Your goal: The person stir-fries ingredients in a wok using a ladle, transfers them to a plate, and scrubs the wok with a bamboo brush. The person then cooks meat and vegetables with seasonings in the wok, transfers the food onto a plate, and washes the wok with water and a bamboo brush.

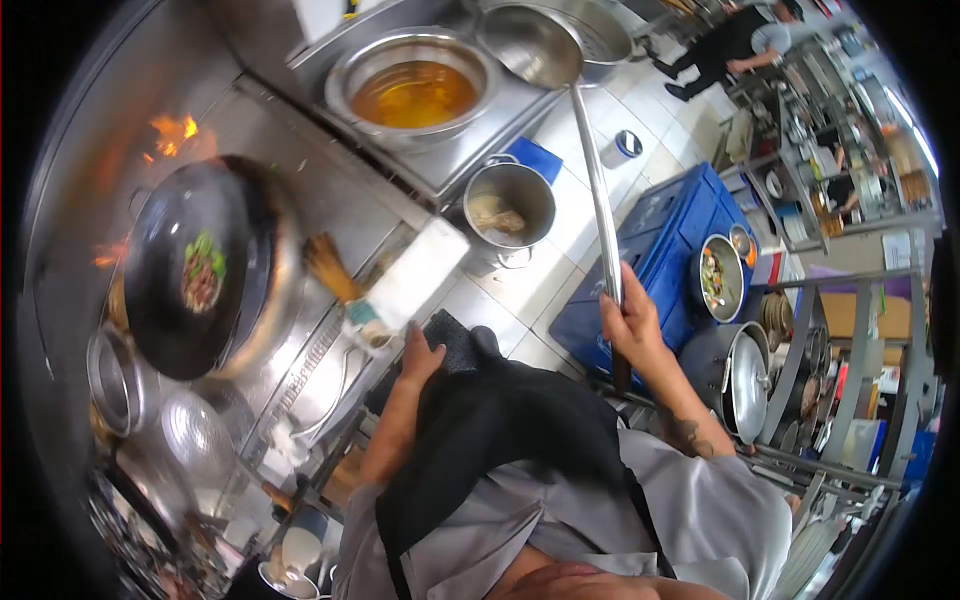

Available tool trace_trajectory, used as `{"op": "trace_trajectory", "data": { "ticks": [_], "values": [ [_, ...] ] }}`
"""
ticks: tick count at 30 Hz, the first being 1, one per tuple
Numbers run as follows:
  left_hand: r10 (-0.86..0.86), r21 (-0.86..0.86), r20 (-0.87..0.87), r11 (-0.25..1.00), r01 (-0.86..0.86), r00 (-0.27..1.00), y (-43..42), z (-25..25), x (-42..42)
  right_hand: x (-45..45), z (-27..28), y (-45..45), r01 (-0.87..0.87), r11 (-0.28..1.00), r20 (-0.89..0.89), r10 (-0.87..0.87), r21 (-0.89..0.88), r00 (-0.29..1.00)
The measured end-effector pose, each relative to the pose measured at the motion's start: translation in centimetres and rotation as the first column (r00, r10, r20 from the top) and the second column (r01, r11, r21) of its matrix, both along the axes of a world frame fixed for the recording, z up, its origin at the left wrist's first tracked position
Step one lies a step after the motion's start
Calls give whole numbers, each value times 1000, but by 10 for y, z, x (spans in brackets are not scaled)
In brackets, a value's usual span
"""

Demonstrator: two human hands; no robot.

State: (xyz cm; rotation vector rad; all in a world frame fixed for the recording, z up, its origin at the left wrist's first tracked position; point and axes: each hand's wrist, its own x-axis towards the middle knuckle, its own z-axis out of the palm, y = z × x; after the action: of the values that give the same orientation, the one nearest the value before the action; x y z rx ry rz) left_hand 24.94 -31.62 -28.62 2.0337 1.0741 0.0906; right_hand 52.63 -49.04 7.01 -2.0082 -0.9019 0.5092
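My right hand (637, 322) is closed around the long metal handle of a large ladle (590, 150). The ladle's round bowl (530, 47) hangs at the top of the view, beside a steel basin of amber oil (415, 93). My left hand (420, 356) is at the stove's front edge, near a white block-like surface (418, 270), thumb and a finger apart, with nothing visible in it. On the left, a black wok (160, 300) tilts on the burner, holding a small heap of chopped green pieces and browned bits (205, 272). Flames (173, 135) rise behind it.
A bamboo brush (330, 268) lies by the wok. A steel pot (508, 205) with food stands past the stove edge. Blue bins (650, 260) carry a bowl of mixed food (720, 275). Strainers (198, 435) sit lower left. Another person (735, 45) stands far right, near shelving.
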Motion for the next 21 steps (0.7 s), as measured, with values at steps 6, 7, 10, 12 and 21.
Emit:
{"op": "trace_trajectory", "data": {
  "ticks": [6,7,10,12,21],
  "values": [
    [-13,75,-181,997,27,983,17,-4,43,47,-77,-31,230,968,-464,-251,-101,849],
    [-9,51,-223,998,21,975,19,-4,46,61,-97,-24,186,966,-490,-251,-178,835],
    [20,-26,-256,999,-27,967,20,-23,47,105,-146,-6,6,952,-558,-184,-305,809],
    [51,40,-238,998,-43,970,16,-18,47,127,-171,-4,-142,950,-595,-54,-277,802],
    [179,133,-316,981,-143,932,-3,-32,57,193,-228,51,-591,616,-465,376,-521,802]
  ]
}}
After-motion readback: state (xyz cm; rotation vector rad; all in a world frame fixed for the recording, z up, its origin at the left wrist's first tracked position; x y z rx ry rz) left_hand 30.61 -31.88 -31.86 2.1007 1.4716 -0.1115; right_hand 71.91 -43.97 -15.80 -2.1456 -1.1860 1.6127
